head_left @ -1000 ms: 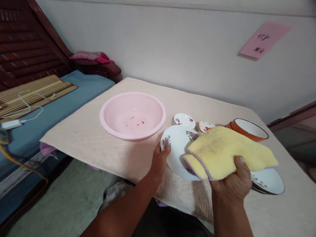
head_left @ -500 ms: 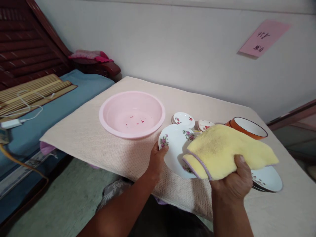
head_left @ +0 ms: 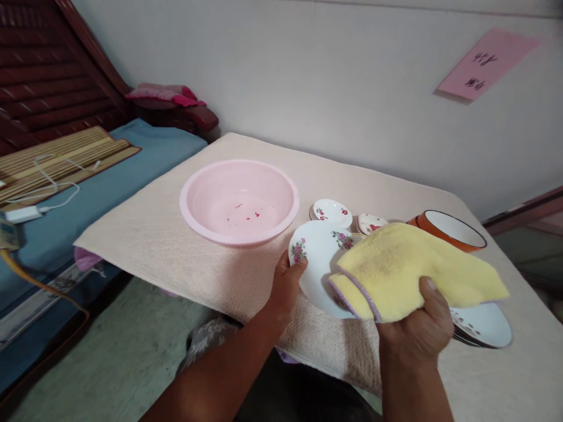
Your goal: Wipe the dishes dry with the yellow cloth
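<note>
My left hand (head_left: 288,284) grips the left rim of a white plate (head_left: 317,269) with purple flowers, its thumb on the upper face. The plate is tilted above the table's near side. My right hand (head_left: 422,319) is closed on a folded yellow cloth (head_left: 396,269) with a purple edge and a dark smudge, thumb on top. Cloth covers the plate's right part; whether the right fingers also grip the plate beneath is hidden. Behind the plate stand small flowered dishes (head_left: 332,212) in a stack and more small dishes (head_left: 370,223), partly covered by the cloth.
A pink basin (head_left: 187,214) with red marks inside stands on the cloth-covered table (head_left: 229,266). Orange bowls (head_left: 455,231) are at the back right, stacked plates (head_left: 486,325) at the near right. A bed (head_left: 162,138) lies left; a wall with a pink note (head_left: 486,67) rises behind.
The view has shifted slightly, so the table and its things appear a little further right. Both hands keep their hold on the plate and the cloth, with little other movement.
</note>
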Motion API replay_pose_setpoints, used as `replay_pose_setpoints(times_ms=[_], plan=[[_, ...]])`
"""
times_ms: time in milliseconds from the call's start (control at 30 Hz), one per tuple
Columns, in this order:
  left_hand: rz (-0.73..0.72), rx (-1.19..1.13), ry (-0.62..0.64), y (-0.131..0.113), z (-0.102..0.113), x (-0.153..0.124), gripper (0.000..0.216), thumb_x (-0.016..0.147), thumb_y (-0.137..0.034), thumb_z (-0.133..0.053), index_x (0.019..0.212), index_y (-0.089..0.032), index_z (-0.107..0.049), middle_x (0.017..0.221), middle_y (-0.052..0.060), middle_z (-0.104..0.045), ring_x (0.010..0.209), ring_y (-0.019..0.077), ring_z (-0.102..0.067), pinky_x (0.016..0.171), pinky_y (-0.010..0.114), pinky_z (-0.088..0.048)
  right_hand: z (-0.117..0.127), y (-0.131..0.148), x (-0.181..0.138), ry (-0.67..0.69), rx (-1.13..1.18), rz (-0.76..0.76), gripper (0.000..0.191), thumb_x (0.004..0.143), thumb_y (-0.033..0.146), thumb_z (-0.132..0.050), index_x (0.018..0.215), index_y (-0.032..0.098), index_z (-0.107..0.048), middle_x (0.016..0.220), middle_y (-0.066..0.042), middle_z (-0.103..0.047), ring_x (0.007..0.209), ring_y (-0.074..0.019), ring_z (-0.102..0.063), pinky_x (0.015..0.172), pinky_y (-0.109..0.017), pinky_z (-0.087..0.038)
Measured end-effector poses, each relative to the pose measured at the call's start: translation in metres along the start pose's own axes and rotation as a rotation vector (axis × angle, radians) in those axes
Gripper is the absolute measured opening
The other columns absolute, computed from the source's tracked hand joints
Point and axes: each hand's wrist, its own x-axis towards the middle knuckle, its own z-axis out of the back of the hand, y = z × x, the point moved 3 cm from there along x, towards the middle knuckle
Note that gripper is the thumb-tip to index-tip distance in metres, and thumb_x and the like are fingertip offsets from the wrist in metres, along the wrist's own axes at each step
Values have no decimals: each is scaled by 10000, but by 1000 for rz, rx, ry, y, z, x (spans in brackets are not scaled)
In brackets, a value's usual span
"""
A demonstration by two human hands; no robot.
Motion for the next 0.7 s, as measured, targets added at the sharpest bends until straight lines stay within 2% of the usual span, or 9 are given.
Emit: replay_pose_setpoints(times_ms=[300,700], plan=[[-29,-6,10,-5,7,2,432,732,-287,-665,1139,-162,-590,997,90,-688,852,222,-639,760,330,-474,-1,3,0,0,-56,50,312,820,192,-496,1106,202,-620,1031,-8,-667,1090,-224,-586,992,-472,-441],[-22,15,7,-3,3,0,422,724,-290,-666,1124,-175,-595,974,67,-687,818,204,-628,701,295,-465,-3,3,-1,12,-78,47,290,817,185,-496,1068,198,-642,1043,-15,-664,1095,-230,-581,1017,-478,-414]])
